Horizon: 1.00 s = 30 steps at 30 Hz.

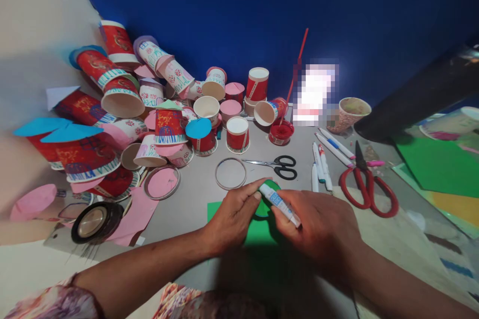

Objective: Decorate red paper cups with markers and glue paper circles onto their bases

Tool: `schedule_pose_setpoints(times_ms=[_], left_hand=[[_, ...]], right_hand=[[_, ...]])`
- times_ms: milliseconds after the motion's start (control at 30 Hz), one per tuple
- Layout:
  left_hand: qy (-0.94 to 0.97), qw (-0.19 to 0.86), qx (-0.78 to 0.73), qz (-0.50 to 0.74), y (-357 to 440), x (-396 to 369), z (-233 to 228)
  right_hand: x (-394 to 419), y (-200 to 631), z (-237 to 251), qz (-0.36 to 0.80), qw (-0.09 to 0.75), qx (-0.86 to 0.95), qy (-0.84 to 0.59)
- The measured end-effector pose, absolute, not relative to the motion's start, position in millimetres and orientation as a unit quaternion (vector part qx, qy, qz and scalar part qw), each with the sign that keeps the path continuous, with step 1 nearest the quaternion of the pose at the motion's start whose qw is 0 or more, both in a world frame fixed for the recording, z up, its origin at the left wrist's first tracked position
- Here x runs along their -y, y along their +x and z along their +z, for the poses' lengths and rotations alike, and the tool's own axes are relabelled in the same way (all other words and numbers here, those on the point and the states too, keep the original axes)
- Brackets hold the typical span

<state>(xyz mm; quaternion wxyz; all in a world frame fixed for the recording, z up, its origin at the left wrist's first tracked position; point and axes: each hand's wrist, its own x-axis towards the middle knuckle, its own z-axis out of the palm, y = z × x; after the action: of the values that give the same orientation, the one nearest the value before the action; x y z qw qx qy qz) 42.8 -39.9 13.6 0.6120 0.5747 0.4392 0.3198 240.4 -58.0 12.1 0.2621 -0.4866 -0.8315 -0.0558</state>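
The marker (280, 204) lies slantwise in the right hand (318, 227), fingers closed round it, tip over a green disc (264, 207) pinched by the left hand (234, 217) on green paper (258, 232); black scissors (279, 165) and cups (237, 134) lie beyond

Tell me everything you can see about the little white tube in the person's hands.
The white tube is slim, with a blue-printed label, and looks like plastic. It lies slanted, its upper end toward the left. The right hand grips its lower part; the left hand touches its upper end. Beneath it lies a green paper circle.
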Motion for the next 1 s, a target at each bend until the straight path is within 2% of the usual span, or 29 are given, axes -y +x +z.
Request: schedule_pose_setpoints(times_ms=[200,367,733,1000], left_hand=[[0.577,0.596,-0.443,0.341,43,42,14],[0.54,0.62,-0.445,0.355,36,33,16],[0.603,0.488,-0.519,0.36,38,26,18],[0.564,0.526,-0.516,0.374,38,28,21]], right_hand=[[55,245,13,-0.047,0.257,0.824,-0.502],[53,247,13,-0.064,0.277,0.842,-0.458],[56,244,12,-0.106,0.265,0.849,-0.445],[54,248,15,-0.092,0.275,0.845,-0.449]])
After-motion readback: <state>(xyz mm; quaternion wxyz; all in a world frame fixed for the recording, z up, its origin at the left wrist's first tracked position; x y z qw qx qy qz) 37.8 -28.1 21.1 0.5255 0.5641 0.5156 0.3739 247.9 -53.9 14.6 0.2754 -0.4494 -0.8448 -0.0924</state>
